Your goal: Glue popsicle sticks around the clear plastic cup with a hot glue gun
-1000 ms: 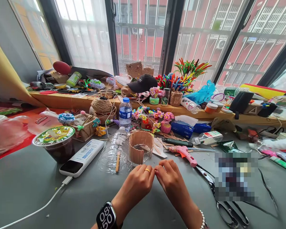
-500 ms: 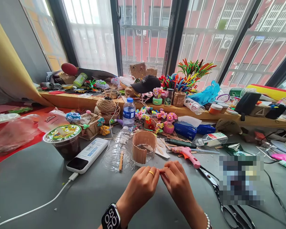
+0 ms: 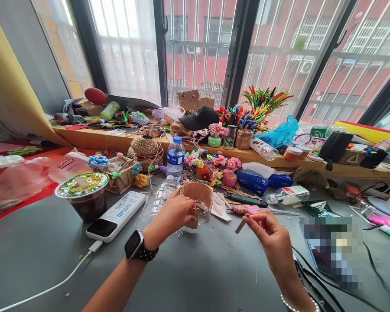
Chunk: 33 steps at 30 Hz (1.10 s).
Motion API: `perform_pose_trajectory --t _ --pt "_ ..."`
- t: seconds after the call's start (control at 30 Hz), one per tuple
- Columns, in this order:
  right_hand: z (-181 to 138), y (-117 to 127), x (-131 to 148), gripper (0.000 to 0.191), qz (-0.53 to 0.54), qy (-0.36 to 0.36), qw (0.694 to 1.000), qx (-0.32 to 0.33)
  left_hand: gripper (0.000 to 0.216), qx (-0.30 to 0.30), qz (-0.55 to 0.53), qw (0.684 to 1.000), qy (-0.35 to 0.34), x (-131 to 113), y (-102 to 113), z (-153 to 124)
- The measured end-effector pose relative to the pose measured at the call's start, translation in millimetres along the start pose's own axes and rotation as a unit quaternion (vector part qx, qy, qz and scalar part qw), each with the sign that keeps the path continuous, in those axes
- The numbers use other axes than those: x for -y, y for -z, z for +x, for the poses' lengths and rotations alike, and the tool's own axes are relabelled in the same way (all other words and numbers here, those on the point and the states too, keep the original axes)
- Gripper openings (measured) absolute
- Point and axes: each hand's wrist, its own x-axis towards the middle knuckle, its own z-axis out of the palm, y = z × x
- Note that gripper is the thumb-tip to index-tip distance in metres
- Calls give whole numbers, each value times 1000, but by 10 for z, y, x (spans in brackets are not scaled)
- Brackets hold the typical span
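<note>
Two-handed work at a cluttered grey table (image 3: pixel 198 268): left hand (image 3: pixel 172 213) wrapped around the near wall of a stick-clad cup (image 3: pixel 199 196), fingers clamped on it, seemingly to steady it beside the clear bottle (image 3: pixel 156 200); right hand (image 3: pixel 269 232) held apart to the right, thumb and forefinger pinched shut on one end of a short wooden stick (image 3: pixel 241 225), probably to leave its length bare, free end slanting down-left toward the cup yet well short of it, near a pink glue gun (image 3: pixel 247 209)
</note>
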Motion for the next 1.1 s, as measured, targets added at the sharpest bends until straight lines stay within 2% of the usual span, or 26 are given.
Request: perform_pose_trajectory --t 0.1,0.23,0.33,0.47,0.57,0.7,0.83,1.1 --pt "143 25 74 21 116 -87 989 37 5 29 -15 999 -15 48 35 69" --pt "327 -23 245 26 210 -170 959 85 16 34 -80 995 -44 81 156 176" --pt "415 -77 351 30 262 -191 941 95 32 77 -163 983 -34 82 279 250" --pt "468 -121 400 30 280 -192 934 114 39 159 -263 950 -57 34 338 336" --pt "491 -153 373 27 267 -174 938 139 39 171 -321 928 -74 -25 271 403" --pt "529 -213 277 26 238 -170 946 143 42 145 -328 931 -72 -117 157 501" --pt "554 -257 185 23 241 -192 939 155 41 137 -308 939 -72 -179 124 588" --pt "529 -331 112 17 269 -185 924 198 40 238 -301 919 -89 -37 181 707"
